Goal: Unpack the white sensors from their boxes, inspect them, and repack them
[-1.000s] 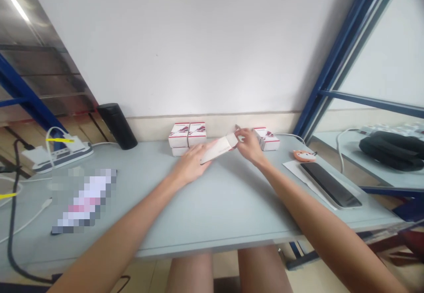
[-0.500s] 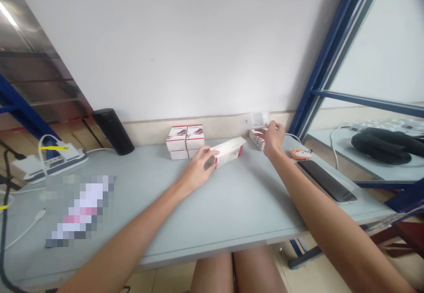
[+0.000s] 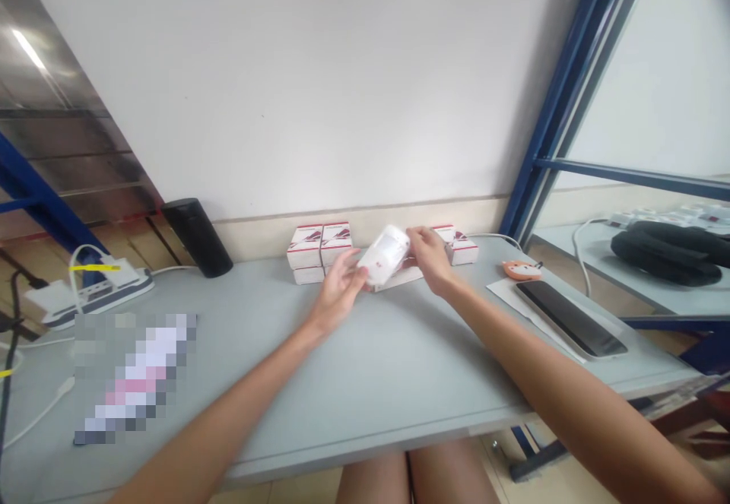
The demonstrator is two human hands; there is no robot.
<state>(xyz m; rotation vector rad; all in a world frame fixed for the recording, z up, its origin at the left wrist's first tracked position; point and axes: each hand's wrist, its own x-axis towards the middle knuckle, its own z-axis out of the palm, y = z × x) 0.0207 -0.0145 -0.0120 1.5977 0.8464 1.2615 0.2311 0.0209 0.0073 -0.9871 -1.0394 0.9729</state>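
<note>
Both my hands meet over the far middle of the grey table. My left hand and my right hand hold a small white rounded device between them, tilted, fingers closed on its ends. Just under it lies a long white and red box on the table. A stack of white and red boxes stands behind my left hand by the wall. Another such box sits behind my right hand.
A black cylinder stands by the wall at left. A white power strip with cables lies further left. A black tablet on paper and a small orange object lie at right. Blue shelf posts rise at the right.
My right hand came back from the right-hand box with the white device and brought it over the long box. My left hand let go of the long box and took the device's near end.
</note>
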